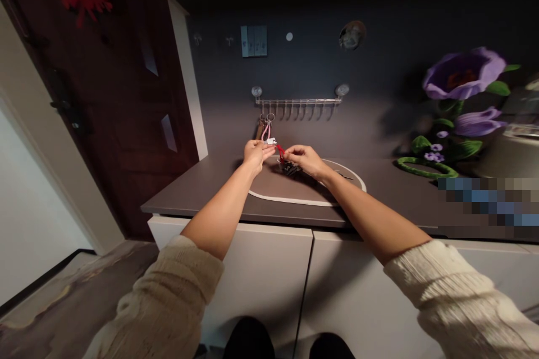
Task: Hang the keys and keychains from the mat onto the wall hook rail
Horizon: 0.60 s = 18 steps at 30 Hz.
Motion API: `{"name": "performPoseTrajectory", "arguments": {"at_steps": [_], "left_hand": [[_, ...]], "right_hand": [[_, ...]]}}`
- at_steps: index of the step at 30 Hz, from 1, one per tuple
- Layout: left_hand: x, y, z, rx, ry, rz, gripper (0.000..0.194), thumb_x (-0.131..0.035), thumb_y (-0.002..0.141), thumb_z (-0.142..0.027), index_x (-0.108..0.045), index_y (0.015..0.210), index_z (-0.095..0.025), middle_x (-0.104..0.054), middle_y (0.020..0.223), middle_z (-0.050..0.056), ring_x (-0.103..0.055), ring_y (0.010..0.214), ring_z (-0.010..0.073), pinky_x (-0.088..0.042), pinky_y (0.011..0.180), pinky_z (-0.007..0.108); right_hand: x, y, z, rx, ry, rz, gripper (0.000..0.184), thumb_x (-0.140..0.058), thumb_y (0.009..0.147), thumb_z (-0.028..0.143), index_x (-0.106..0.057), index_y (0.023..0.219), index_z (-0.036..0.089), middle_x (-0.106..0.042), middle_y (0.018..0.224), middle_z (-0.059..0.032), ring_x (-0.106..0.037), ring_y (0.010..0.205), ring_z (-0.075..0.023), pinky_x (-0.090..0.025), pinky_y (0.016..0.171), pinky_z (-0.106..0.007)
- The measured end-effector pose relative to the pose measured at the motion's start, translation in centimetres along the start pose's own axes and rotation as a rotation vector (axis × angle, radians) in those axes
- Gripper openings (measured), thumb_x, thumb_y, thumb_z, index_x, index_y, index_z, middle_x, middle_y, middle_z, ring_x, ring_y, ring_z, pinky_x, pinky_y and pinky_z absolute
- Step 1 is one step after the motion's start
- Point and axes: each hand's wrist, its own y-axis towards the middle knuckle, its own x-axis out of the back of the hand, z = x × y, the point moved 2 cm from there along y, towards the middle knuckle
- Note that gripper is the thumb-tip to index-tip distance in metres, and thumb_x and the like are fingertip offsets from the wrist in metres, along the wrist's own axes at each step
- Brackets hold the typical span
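At the frame's centre, the right hand (306, 161) appears to pinch a thin red cord (280, 152); the left hand's (256, 156) fingers sit close by a small white tag (272, 141), grip unclear. Handling the cord seems in hand, calling next for 2 steady hands.

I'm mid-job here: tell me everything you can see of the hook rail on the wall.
The hook rail is a slim, shiny bar, metal or clear plastic by its look, running nearly level along the dark wall. Round mounts sit at its two ends, and a row of small hooks hangs beneath. Rings hang near its left end, with a pink strap below them. The left hand and right hand are below the bar, not touching it.
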Motion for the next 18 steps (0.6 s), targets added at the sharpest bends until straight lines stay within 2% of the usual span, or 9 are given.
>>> {"name": "performPoseTrajectory", "arguments": {"at_steps": [4, 6, 10, 13, 18], "left_hand": [[0.5, 0.2, 0.4, 0.036, 0.073, -0.091, 0.009, -0.039, 0.083, -0.01, -0.042, 0.075, -0.014, -0.06, 0.065, 0.006, -0.065, 0.071, 0.0154, -0.053, 0.074, 0.032], [0.5, 0.2, 0.6, 0.064, 0.136, -0.092, 0.011, -0.041, 0.08, -0.007, -0.043, 0.071, -0.014, -0.059, 0.061, 0.004, -0.065, 0.067, 0.0151, -0.053, 0.073, 0.031], [0.3, -0.2, 1.0, 0.153, 0.285, -0.014, 0.013, -0.044, 0.076, -0.004, -0.046, 0.067, -0.014, -0.056, 0.052, 0.002, -0.062, 0.057, 0.013, -0.053, 0.07, 0.031], [0.1, -0.7, 1.2, 0.223, 0.343, 0.066, 0.01, -0.047, 0.075, -0.007, -0.048, 0.068, -0.014, -0.059, 0.054, 0.003, -0.063, 0.057, 0.0138, -0.053, 0.07, 0.033], [-0.1, -1.2, 1.7, 0.247, 0.439, 0.257, 0.009, -0.055, 0.073, -0.013, -0.052, 0.064, -0.014, -0.063, 0.057, 0.006, -0.062, 0.057, 0.0141, -0.052, 0.071, 0.034]], "right_hand": [[0.1, -0.2, 0.4, -0.039, 0.088, -0.032, 0.022, -0.06, 0.065, 0.034, -0.06, 0.074, 0.015, -0.061, 0.067, 0.0005, -0.05, 0.06, -0.0086, -0.039, 0.063, -0.024], [0.2, -0.1, 0.3, -0.048, 0.111, -0.039, 0.022, -0.06, 0.065, 0.035, -0.06, 0.073, 0.015, -0.061, 0.068, 0.0005, -0.05, 0.062, -0.0091, -0.039, 0.065, -0.024], [0.4, 0.3, -0.1, -0.04, 0.185, -0.068, 0.022, -0.06, 0.065, 0.034, -0.059, 0.078, 0.016, -0.064, 0.082, -0.0018, -0.055, 0.075, -0.0113, -0.04, 0.072, -0.025], [0.5, 0.4, -0.1, -0.022, 0.288, -0.062, 0.021, -0.06, 0.067, 0.034, -0.057, 0.079, 0.017, -0.065, 0.093, -0.0039, -0.057, 0.087, -0.0131, -0.04, 0.078, -0.026], [0.3, 0.2, 0.1, -0.045, 0.423, -0.032, 0.025, -0.061, 0.068, 0.037, -0.053, 0.083, 0.019, -0.066, 0.087, -0.0038, -0.059, 0.091, -0.0155, -0.043, 0.079, -0.029]]}}
